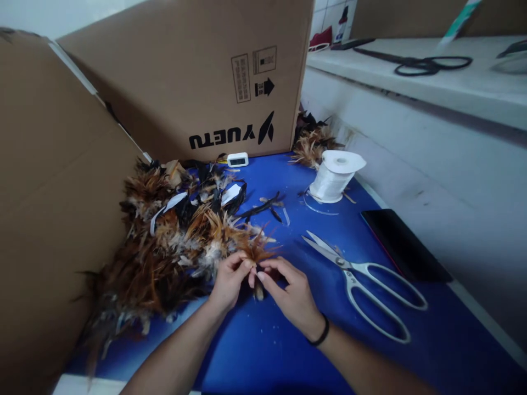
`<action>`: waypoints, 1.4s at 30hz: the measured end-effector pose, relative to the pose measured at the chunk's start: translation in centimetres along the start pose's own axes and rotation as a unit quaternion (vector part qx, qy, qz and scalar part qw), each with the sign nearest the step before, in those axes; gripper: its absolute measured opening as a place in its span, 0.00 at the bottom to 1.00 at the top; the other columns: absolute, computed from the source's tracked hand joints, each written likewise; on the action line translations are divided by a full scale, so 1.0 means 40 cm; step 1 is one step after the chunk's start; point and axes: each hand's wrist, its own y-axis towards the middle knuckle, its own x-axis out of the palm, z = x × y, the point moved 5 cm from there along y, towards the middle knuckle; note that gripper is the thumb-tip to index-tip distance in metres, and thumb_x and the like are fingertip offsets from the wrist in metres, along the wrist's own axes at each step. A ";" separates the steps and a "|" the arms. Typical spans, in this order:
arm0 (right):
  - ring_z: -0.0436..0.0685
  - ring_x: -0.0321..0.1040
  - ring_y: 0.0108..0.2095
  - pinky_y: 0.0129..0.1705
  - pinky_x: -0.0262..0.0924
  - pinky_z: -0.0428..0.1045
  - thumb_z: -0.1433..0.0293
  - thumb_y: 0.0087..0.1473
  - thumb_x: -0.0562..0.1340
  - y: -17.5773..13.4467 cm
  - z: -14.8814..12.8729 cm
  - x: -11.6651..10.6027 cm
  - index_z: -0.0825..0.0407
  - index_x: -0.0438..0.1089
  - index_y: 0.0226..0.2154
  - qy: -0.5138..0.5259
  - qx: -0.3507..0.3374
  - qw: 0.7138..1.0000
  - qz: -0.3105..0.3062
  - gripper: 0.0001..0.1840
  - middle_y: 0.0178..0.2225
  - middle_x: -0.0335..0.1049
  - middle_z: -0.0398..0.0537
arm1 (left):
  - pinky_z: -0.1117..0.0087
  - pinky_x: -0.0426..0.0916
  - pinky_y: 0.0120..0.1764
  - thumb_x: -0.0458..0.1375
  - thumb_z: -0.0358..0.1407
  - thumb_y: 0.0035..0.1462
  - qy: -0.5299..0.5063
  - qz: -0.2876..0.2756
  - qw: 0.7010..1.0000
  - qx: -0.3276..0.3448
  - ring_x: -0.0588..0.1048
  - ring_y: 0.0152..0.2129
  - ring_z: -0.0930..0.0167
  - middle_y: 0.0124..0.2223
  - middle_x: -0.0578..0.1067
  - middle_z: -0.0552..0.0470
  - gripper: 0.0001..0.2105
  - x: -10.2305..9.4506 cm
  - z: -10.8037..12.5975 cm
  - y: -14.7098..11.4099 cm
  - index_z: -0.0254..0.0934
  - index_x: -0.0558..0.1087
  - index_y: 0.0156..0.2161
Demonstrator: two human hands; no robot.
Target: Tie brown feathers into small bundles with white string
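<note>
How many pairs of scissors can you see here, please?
2: silver metal scissors lying on the blue table, and long black scissors on the white shelf at upper right. Others may be hidden.

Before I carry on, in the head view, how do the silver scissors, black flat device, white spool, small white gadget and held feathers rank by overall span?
1. silver scissors
2. black flat device
3. white spool
4. small white gadget
Not ranked: held feathers, partly covered by the left hand, so their full span is unsure.
</note>
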 end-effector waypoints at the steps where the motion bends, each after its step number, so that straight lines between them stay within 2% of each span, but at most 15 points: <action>1: 0.50 0.65 0.29 0.33 0.61 0.45 0.72 0.51 0.61 0.000 -0.003 -0.001 0.50 0.71 0.34 0.000 -0.006 1.000 0.004 0.05 0.28 0.68 0.43 | 0.75 0.61 0.25 0.59 0.38 0.54 0.005 0.001 1.000 0.005 0.64 0.14 0.79 0.19 0.68 0.57 0.12 0.000 0.001 0.001 0.33 0.68 0.24; 7: 0.50 0.65 0.28 0.33 0.62 0.46 0.73 0.51 0.60 0.019 -0.036 -0.030 0.51 0.71 0.32 -0.009 -0.051 0.998 0.036 0.04 0.28 0.69 0.43 | 0.76 0.61 0.23 0.59 0.39 0.53 0.013 0.009 0.999 0.044 0.65 0.14 0.80 0.20 0.68 0.57 0.10 -0.005 0.013 0.016 0.33 0.68 0.26; 10: 0.50 0.66 0.29 0.34 0.62 0.48 0.71 0.51 0.60 0.044 -0.037 -0.080 0.51 0.71 0.32 -0.021 -0.048 0.993 0.106 0.05 0.29 0.70 0.45 | 0.77 0.61 0.21 0.61 0.39 0.51 -0.019 0.032 0.997 0.069 0.64 0.14 0.80 0.21 0.68 0.58 0.11 -0.017 0.031 0.024 0.34 0.67 0.27; 13: 0.52 0.67 0.29 0.33 0.63 0.48 0.68 0.50 0.60 0.060 -0.003 -0.126 0.53 0.71 0.33 0.022 0.006 0.984 0.179 0.08 0.29 0.71 0.47 | 0.77 0.62 0.21 0.63 0.40 0.48 -0.036 0.040 0.994 0.090 0.65 0.14 0.80 0.23 0.69 0.57 0.12 -0.025 0.048 0.029 0.34 0.67 0.27; 15: 0.51 0.66 0.26 0.30 0.63 0.48 0.68 0.48 0.61 0.062 0.017 -0.125 0.54 0.71 0.32 0.031 0.030 0.985 0.164 0.08 0.27 0.71 0.46 | 0.77 0.62 0.20 0.63 0.40 0.47 -0.035 0.043 0.993 0.102 0.65 0.14 0.80 0.22 0.69 0.57 0.12 -0.027 0.053 0.028 0.34 0.67 0.27; 17: 0.51 0.65 0.25 0.29 0.62 0.47 0.68 0.46 0.62 0.055 0.025 -0.099 0.54 0.72 0.31 0.025 0.034 0.993 0.112 0.08 0.26 0.71 0.46 | 0.77 0.62 0.20 0.63 0.41 0.47 -0.028 0.038 0.993 0.111 0.65 0.14 0.80 0.22 0.69 0.57 0.12 -0.023 0.051 0.025 0.34 0.67 0.27; 20: 0.50 0.66 0.26 0.30 0.62 0.47 0.69 0.46 0.62 0.035 0.010 -0.044 0.54 0.72 0.30 0.001 0.006 0.999 0.040 0.07 0.27 0.72 0.46 | 0.76 0.62 0.20 0.62 0.41 0.48 -0.014 0.012 0.994 0.112 0.65 0.14 0.79 0.22 0.69 0.57 0.12 -0.008 0.042 0.018 0.34 0.68 0.28; 23: 0.49 0.65 0.26 0.31 0.61 0.46 0.70 0.47 0.61 0.022 -0.006 -0.014 0.54 0.72 0.30 -0.039 -0.025 0.999 0.016 0.06 0.29 0.73 0.45 | 0.76 0.62 0.20 0.61 0.41 0.49 -0.015 -0.011 0.994 0.110 0.65 0.14 0.80 0.22 0.69 0.57 0.12 0.002 0.041 0.014 0.34 0.68 0.28; 26: 0.48 0.63 0.25 0.30 0.59 0.46 0.72 0.48 0.60 0.023 -0.002 -0.009 0.53 0.72 0.30 -0.099 -0.051 0.994 -0.010 0.05 0.28 0.71 0.44 | 0.77 0.62 0.20 0.62 0.41 0.48 -0.039 -0.001 0.993 0.111 0.65 0.14 0.80 0.22 0.69 0.57 0.12 -0.011 0.053 0.020 0.34 0.67 0.27; 30: 0.48 0.63 0.26 0.31 0.58 0.45 0.73 0.49 0.61 0.029 0.020 -0.009 0.53 0.71 0.29 -0.201 -0.068 0.974 -0.076 0.03 0.27 0.68 0.43 | 0.78 0.61 0.19 0.64 0.40 0.46 -0.069 0.035 0.992 0.100 0.65 0.14 0.80 0.23 0.69 0.58 0.13 -0.043 0.065 0.038 0.34 0.67 0.28; 35: 0.54 0.64 0.34 0.37 0.58 0.49 0.70 0.49 0.63 0.037 0.020 0.010 0.52 0.69 0.27 -0.353 -0.092 0.921 -0.134 0.03 0.30 0.69 0.47 | 0.78 0.60 0.19 0.64 0.40 0.46 -0.083 0.061 0.990 0.095 0.65 0.15 0.81 0.23 0.68 0.58 0.12 -0.062 0.061 0.048 0.34 0.66 0.27; 38: 0.55 0.65 0.32 0.38 0.57 0.50 0.72 0.52 0.61 0.044 0.020 0.021 0.52 0.67 0.26 -0.403 -0.100 0.897 -0.149 0.05 0.29 0.69 0.49 | 0.78 0.60 0.19 0.64 0.40 0.46 -0.077 0.063 0.991 0.090 0.64 0.15 0.81 0.23 0.68 0.57 0.12 -0.060 0.055 0.048 0.34 0.67 0.27; 40: 0.54 0.65 0.31 0.37 0.56 0.49 0.73 0.53 0.58 0.047 0.023 0.021 0.52 0.66 0.26 -0.410 -0.102 0.896 -0.140 0.06 0.28 0.69 0.49 | 0.78 0.60 0.19 0.64 0.40 0.46 -0.076 0.065 0.992 0.082 0.64 0.15 0.81 0.23 0.68 0.57 0.12 -0.059 0.051 0.047 0.34 0.67 0.28; 42: 0.54 0.64 0.30 0.35 0.56 0.49 0.73 0.54 0.57 0.050 0.028 0.011 0.52 0.65 0.26 -0.395 -0.094 0.907 -0.115 0.06 0.27 0.68 0.48 | 0.78 0.60 0.19 0.64 0.40 0.46 -0.076 0.067 0.992 0.076 0.64 0.15 0.81 0.23 0.68 0.57 0.12 -0.058 0.049 0.047 0.34 0.67 0.28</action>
